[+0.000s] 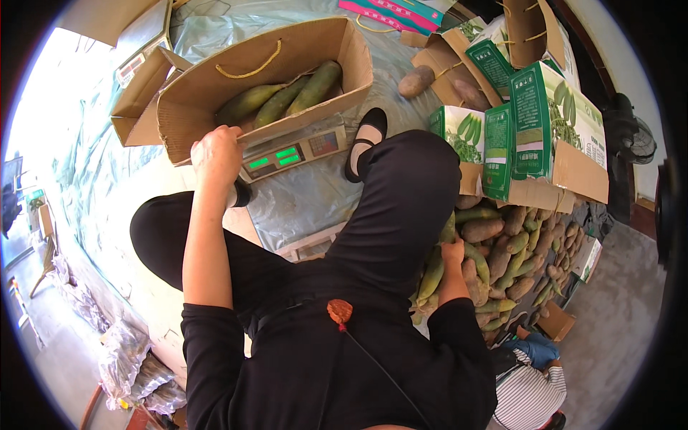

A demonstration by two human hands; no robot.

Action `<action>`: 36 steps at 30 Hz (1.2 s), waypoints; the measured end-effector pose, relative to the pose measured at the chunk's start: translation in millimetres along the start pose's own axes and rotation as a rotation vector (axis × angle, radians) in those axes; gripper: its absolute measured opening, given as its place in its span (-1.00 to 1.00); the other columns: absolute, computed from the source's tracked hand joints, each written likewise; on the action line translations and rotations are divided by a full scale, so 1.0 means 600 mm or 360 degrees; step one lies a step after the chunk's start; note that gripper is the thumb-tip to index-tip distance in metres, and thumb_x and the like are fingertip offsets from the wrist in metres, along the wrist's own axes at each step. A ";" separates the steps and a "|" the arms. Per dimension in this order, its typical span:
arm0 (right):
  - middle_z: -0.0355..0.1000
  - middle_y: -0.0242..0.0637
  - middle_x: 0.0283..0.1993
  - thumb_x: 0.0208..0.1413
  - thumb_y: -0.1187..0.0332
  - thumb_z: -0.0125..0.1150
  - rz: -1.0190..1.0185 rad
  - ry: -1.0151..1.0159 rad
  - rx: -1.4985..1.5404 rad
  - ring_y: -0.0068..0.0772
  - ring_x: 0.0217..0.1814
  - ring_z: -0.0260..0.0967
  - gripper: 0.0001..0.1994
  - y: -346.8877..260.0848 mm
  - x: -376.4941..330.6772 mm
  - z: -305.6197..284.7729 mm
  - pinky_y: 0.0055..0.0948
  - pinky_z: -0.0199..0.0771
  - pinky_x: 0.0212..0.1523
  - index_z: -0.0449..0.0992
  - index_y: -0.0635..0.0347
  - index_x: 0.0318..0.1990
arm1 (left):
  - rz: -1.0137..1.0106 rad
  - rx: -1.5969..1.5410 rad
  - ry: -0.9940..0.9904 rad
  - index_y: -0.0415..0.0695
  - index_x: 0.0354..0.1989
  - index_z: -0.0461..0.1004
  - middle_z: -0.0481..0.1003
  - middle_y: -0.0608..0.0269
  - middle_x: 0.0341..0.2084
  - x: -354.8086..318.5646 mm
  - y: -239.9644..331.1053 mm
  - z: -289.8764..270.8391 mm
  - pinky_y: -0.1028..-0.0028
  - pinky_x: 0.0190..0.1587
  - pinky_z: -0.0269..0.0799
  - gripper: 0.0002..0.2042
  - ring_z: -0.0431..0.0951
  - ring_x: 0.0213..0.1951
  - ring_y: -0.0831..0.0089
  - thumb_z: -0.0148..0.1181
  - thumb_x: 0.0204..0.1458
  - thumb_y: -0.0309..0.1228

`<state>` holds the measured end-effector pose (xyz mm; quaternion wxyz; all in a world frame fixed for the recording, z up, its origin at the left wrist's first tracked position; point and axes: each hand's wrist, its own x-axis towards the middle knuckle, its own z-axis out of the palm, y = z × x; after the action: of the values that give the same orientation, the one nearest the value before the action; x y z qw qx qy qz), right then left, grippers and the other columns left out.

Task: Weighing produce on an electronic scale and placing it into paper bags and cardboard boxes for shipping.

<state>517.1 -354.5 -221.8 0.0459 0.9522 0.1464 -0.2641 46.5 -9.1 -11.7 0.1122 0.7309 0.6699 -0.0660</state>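
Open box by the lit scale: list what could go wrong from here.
The left hand is on the open box, so its pressure could skew the reading if the scale bears that box. The right hand is down in the heaped vegetables, so loose ones might roll.

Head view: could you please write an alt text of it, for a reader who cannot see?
The left hand touches the rim of an open box on a lit scale, with green vegetables inside. The right hand is at a pile of green and brown produce, near green-and-white cartons.
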 end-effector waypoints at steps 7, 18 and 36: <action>0.47 -0.19 -0.27 0.01 0.23 0.21 0.0509 -0.0646 0.1524 -0.29 -0.32 0.42 -0.65 0.059 -0.053 -0.080 -0.31 0.42 -0.35 0.41 0.17 -0.06 | 0.0057 0.0037 0.0047 -0.02 -0.30 0.55 0.52 0.24 -0.35 -0.005 -0.001 0.000 0.22 -0.17 0.35 -0.85 0.53 -0.20 0.24 0.22 -0.08 -0.37; 0.45 -0.33 -0.08 0.00 0.23 0.14 -0.0445 -0.0654 0.2093 -0.39 -0.12 0.39 -0.63 -0.079 -0.121 -0.284 -0.36 0.42 -0.23 0.41 0.14 -0.02 | 0.0036 -0.0003 -0.0013 -0.02 -0.20 0.56 0.53 0.20 -0.27 -0.003 -0.002 -0.008 0.22 -0.11 0.35 -0.77 0.52 -0.17 0.19 0.22 -0.08 -0.36; 0.45 -0.40 -0.09 0.12 0.12 0.09 -0.1930 -0.1134 0.0480 -0.56 -0.09 0.34 -0.61 -0.721 -0.294 -0.342 -0.52 0.35 -0.17 0.45 0.09 0.05 | 0.0158 0.0185 0.0121 0.04 -0.37 0.56 0.54 0.22 -0.38 -0.003 -0.004 0.013 0.20 -0.24 0.43 -0.89 0.57 -0.27 0.22 0.12 -0.04 -0.34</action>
<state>342.0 46.6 40.7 -0.1958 0.5552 0.5875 -0.5552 44.7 -12.4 -18.9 0.0471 0.7704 0.6318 -0.0713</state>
